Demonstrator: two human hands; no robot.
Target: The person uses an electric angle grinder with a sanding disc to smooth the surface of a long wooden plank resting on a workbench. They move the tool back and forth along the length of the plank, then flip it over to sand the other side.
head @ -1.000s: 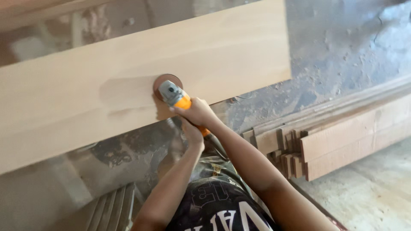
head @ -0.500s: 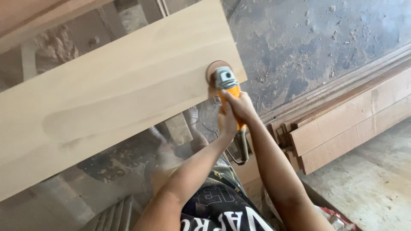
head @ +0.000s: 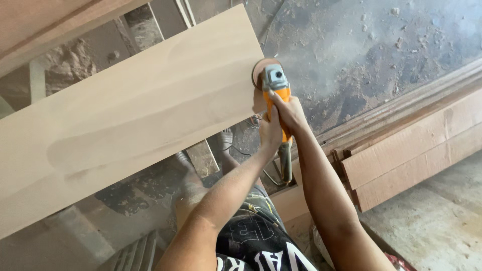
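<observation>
- Both hands are on the orange-bodied angle grinder with the grey metal head [head: 275, 88], its round brownish sanding disc [head: 261, 70] sitting right at the end corner of the long pale wooden board [head: 125, 115].
- The right hand [head: 290, 114] wraps the orange body from the far side, fingers clamped around it just behind the grey head.
- The left hand [head: 270, 133] grips the same body from below, fingers closed tight on it, touching the right hand.
- The disc is half hidden behind the grinder's head; how much of it meets the wood is hard to tell.
- The grinder's dark rear handle [head: 286, 163] hangs down between the forearms, partly covered by them.
- The board is smooth, light, with a faint darker grain streak; its left end runs out of view.
- Rough reddish-brown planks [head: 401, 160] lie stacked at right on the dusty grey floor [head: 361, 55], speckled with shavings.
- The dark printed shirt [head: 256, 241] is cut off at the bottom edge.
</observation>
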